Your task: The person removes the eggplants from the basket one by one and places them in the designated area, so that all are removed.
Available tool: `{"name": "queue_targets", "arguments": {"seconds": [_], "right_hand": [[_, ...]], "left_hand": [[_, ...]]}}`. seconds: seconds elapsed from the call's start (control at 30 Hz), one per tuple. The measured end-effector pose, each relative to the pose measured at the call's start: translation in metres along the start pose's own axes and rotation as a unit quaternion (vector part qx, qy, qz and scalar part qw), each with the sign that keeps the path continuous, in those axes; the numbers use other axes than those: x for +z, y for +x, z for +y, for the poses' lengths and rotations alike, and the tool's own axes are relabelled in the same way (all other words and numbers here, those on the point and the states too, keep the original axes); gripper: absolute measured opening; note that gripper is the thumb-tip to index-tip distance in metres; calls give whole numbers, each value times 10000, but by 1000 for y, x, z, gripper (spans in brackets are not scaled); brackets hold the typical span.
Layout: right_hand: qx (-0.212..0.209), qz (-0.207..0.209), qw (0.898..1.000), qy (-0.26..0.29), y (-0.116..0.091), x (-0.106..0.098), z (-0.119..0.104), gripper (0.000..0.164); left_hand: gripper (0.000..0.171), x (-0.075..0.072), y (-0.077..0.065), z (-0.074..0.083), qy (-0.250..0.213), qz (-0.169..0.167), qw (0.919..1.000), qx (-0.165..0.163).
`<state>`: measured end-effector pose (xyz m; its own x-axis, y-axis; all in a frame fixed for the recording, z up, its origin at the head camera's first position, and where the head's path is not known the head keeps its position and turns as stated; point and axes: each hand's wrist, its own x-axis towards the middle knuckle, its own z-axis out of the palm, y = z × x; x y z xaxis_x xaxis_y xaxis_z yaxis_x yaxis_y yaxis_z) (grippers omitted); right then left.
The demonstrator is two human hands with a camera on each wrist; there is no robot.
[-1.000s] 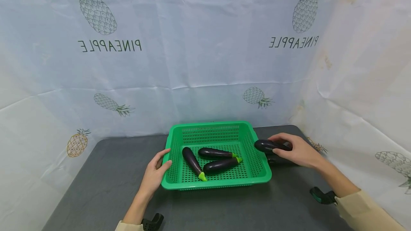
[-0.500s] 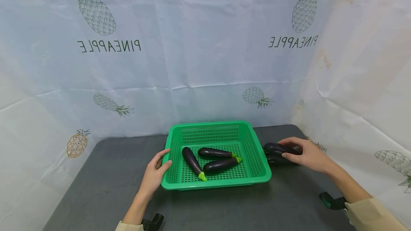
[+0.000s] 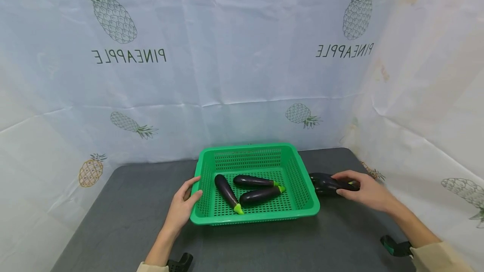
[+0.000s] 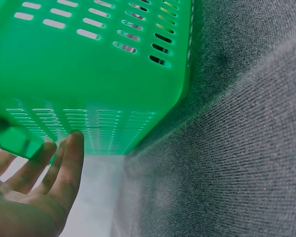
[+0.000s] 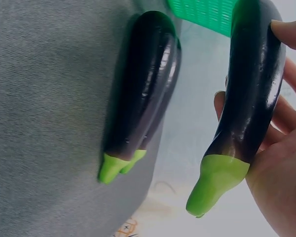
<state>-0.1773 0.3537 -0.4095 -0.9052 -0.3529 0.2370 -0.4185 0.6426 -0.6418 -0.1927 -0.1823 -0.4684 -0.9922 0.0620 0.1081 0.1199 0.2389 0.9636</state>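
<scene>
My right hand (image 3: pixel 368 191) grips an eggplant (image 5: pixel 251 84) to the right of the basket, thumb on one side and fingers on the other. Its green stem end (image 5: pixel 219 177) points back toward the wrist. Close by on the table lie two more eggplants side by side, the nearer eggplant (image 5: pixel 140 89) partly covering the other. With thumb and fingers, my left hand (image 3: pixel 181 205) holds the left rim of a green plastic basket (image 3: pixel 257 217); several fingertips touch its outer wall in the left wrist view. Three eggplants lie inside, among them one slanted eggplant (image 3: pixel 225 190).
The dark grey table (image 3: pixel 124 221) carries the basket and eggplants. Behind it hangs a pale curtain (image 3: pixel 234 74) with pineapple prints, which continues along both sides. The basket's right wall stands close to the loose eggplants.
My right hand has moved right and down with its eggplant, away from the basket rim and down to the eggplants on the table. The left hand and basket stay put.
</scene>
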Motion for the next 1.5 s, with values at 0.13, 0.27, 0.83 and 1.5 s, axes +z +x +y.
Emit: {"name": "queue_targets", "arguments": {"seconds": [0.13,0.27,0.83,1.5], "right_hand": [[-69,-37,10000,-26,-2,5,6,35],[-146,-49,9998,-109,-5,9,10,35],[128,-164,9992,-355,-9,25,26,37],[75,-375,9946,-965,-7,37,38,36]], "left_hand": [[48,0,0,0,26,-8,10000,10],[48,-1,0,0,-25,-27,10000,9],[48,-1,0,-1,-68,66,10000,27],[48,0,0,-2,28,-20,10000,44]]}}
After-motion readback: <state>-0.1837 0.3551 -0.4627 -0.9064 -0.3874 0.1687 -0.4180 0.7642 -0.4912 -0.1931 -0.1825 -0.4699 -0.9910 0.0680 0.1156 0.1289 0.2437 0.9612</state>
